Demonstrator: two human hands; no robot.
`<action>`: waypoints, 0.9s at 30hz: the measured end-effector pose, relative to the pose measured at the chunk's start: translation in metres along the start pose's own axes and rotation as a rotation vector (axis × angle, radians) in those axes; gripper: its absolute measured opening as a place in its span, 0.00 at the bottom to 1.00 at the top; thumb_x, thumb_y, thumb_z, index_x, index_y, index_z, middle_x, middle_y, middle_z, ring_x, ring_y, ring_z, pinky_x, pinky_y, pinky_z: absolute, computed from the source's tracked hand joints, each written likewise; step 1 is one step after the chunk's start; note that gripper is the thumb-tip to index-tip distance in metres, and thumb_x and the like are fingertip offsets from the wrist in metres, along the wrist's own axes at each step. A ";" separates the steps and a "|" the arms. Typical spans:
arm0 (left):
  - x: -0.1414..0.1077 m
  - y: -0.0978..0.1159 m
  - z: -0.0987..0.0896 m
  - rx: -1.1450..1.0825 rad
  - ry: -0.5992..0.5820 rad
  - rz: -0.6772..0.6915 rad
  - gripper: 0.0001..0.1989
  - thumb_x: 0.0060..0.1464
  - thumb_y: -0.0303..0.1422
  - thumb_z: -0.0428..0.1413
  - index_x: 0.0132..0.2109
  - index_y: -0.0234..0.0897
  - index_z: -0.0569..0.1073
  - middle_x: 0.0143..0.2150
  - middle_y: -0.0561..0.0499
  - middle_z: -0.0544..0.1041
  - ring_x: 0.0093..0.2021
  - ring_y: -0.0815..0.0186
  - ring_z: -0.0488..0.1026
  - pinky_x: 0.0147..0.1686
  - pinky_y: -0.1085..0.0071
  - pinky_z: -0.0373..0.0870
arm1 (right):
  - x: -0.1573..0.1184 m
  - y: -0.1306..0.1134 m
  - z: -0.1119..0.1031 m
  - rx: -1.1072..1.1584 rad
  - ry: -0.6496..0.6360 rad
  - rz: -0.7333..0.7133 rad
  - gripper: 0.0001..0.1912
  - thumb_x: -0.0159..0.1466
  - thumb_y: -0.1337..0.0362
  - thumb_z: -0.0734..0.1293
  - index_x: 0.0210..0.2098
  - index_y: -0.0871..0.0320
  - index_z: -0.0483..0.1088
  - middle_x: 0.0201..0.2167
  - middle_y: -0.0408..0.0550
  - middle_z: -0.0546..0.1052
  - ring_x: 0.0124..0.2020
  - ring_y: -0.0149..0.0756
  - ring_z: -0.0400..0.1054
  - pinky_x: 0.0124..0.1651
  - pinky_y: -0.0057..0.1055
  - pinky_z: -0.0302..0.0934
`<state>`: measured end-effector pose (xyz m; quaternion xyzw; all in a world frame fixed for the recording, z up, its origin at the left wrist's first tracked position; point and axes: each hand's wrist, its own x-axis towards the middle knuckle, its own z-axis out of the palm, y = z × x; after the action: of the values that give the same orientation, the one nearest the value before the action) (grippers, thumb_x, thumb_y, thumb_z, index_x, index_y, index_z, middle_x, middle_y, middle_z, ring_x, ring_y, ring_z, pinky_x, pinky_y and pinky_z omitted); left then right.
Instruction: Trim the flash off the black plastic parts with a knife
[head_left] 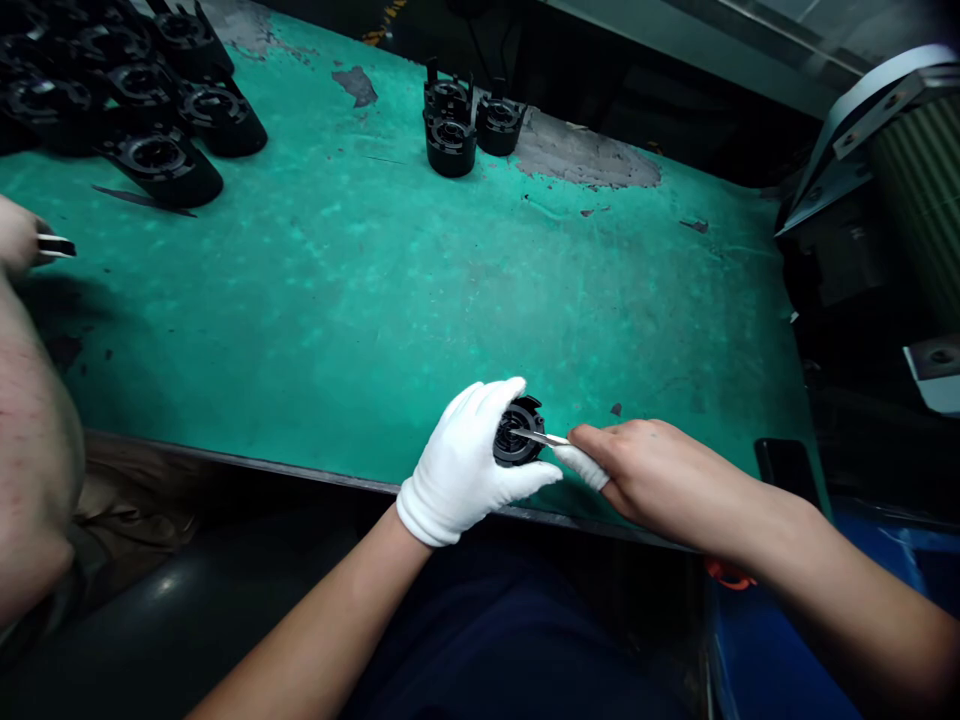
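My left hand [470,455], in a white glove, is wrapped round a round black plastic part [517,452] at the table's front edge. The part's open, ringed face points up, and a small tab stands at its rim. My bare right hand [628,465] grips a knife [541,438] with a slim metal blade. White wrapping shows at its grip, under my fingers. The blade lies over the part's inside, its tip near the middle. Whether the tip touches the plastic, I cannot tell.
Several black plastic parts [161,165] crowd the far left, and 3 more [450,148] stand at the back of the worn green table [360,300]. Another person's hand [19,235] holds a small tool at left. A dark phone-like object [786,468] lies right; machinery [862,130] stands beyond.
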<state>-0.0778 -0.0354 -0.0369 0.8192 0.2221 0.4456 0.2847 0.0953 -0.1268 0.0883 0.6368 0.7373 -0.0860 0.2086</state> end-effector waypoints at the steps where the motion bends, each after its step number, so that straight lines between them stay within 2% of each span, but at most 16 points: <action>1: 0.000 0.000 0.000 0.001 -0.001 -0.001 0.42 0.49 0.52 0.65 0.63 0.36 0.61 0.58 0.38 0.72 0.60 0.50 0.70 0.62 0.50 0.67 | -0.001 0.000 0.000 0.005 -0.002 -0.001 0.08 0.62 0.73 0.58 0.35 0.54 0.65 0.23 0.44 0.74 0.25 0.38 0.70 0.26 0.33 0.42; 5: 0.000 0.000 0.000 -0.004 -0.001 -0.004 0.42 0.48 0.51 0.66 0.64 0.36 0.61 0.58 0.39 0.72 0.60 0.51 0.70 0.62 0.50 0.67 | -0.005 0.004 -0.001 0.028 0.007 0.000 0.10 0.62 0.73 0.59 0.39 0.54 0.69 0.27 0.45 0.78 0.28 0.40 0.73 0.27 0.33 0.46; 10: 0.000 0.000 0.000 -0.008 -0.003 0.000 0.44 0.47 0.52 0.67 0.64 0.36 0.61 0.58 0.40 0.72 0.59 0.52 0.70 0.62 0.52 0.67 | -0.006 0.019 0.008 0.148 0.210 0.039 0.16 0.69 0.67 0.59 0.53 0.48 0.69 0.47 0.45 0.81 0.43 0.41 0.76 0.37 0.33 0.60; 12: 0.000 0.000 0.000 -0.003 -0.007 0.001 0.44 0.47 0.53 0.66 0.63 0.35 0.61 0.57 0.39 0.72 0.59 0.52 0.70 0.62 0.53 0.67 | -0.003 0.024 0.014 0.186 0.225 0.045 0.16 0.71 0.64 0.58 0.55 0.46 0.69 0.51 0.44 0.80 0.46 0.41 0.76 0.40 0.33 0.62; 16: 0.001 0.001 0.000 0.008 -0.010 -0.003 0.44 0.48 0.52 0.66 0.63 0.33 0.61 0.58 0.39 0.72 0.59 0.53 0.70 0.62 0.55 0.67 | 0.005 0.026 0.020 0.166 0.173 0.030 0.18 0.70 0.64 0.58 0.57 0.45 0.68 0.51 0.43 0.80 0.48 0.41 0.76 0.42 0.34 0.64; 23: 0.002 0.002 0.000 -0.004 -0.017 -0.020 0.43 0.47 0.51 0.68 0.63 0.35 0.61 0.57 0.40 0.72 0.59 0.53 0.70 0.62 0.54 0.67 | 0.014 0.028 0.015 0.028 0.199 0.023 0.18 0.69 0.64 0.59 0.57 0.45 0.68 0.48 0.43 0.81 0.44 0.40 0.76 0.32 0.31 0.57; 27: 0.002 0.002 0.000 -0.011 -0.012 -0.019 0.43 0.47 0.51 0.68 0.63 0.35 0.62 0.57 0.40 0.72 0.59 0.53 0.70 0.62 0.55 0.67 | 0.014 0.029 0.013 0.034 0.174 0.013 0.19 0.68 0.66 0.59 0.56 0.46 0.68 0.47 0.43 0.81 0.43 0.40 0.77 0.31 0.31 0.55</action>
<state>-0.0764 -0.0357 -0.0349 0.8181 0.2256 0.4391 0.2949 0.1251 -0.1141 0.0746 0.6500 0.7469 -0.0415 0.1338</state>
